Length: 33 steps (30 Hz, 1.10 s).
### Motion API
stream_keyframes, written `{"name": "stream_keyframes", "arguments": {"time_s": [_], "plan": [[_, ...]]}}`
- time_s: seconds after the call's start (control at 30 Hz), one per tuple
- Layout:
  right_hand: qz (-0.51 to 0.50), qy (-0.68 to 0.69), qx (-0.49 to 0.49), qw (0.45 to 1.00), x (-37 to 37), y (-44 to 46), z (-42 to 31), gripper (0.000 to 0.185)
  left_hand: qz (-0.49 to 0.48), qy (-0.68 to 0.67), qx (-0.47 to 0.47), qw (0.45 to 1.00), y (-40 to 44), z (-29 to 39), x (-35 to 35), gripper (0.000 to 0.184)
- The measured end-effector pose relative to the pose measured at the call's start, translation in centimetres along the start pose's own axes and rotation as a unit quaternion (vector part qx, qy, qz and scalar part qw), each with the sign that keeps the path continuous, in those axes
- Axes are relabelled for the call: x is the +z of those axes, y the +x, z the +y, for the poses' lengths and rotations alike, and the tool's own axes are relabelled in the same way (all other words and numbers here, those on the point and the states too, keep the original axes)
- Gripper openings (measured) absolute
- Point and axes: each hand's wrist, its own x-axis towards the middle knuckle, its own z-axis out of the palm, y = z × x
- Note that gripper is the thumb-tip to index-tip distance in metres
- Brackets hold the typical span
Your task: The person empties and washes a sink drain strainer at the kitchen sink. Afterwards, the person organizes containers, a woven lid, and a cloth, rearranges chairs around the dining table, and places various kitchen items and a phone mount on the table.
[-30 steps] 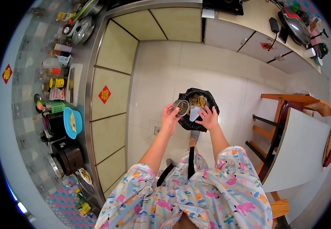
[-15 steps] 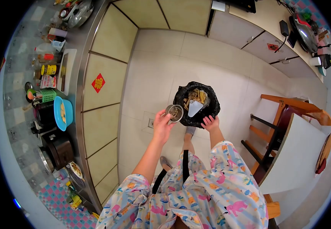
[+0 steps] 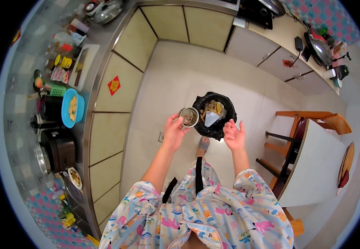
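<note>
Head view shows the left hand (image 3: 174,132) gripping a round cup (image 3: 188,117) with dark bits inside, and the right hand (image 3: 234,135) raised, holding nothing, its fingers loosely curled. Left of the black-lined bin (image 3: 225,129) is the cup; right of the bin is the right hand, while below it a foot (image 3: 204,143) rests on the floor (image 3: 169,74).

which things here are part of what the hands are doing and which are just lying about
Likely in use:
metal cup, held by left hand
black bag of scraps, beside right hand

Lying about:
blue basin
knife on cutting board
green basket
</note>
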Motion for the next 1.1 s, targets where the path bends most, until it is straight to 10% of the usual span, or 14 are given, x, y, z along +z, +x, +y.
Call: {"name": "stream_keyframes", "arguments": {"time_s": [0.7, 1.1], "plan": [[-0.163, -0.021, 0.342, 0.925, 8.6, -11.8, 45.4, 0.049, -0.058, -0.227, 0.151, 0.96, -39.7, 8.9, -29.4, 0.033], [-0.093, -0.517, 0.5, 0.689, 1.4, -14.4, 75.6, 0.022, 0.086, -0.298, 0.402, 0.862, -61.3, 9.8, -45.3, 0.021]]}}
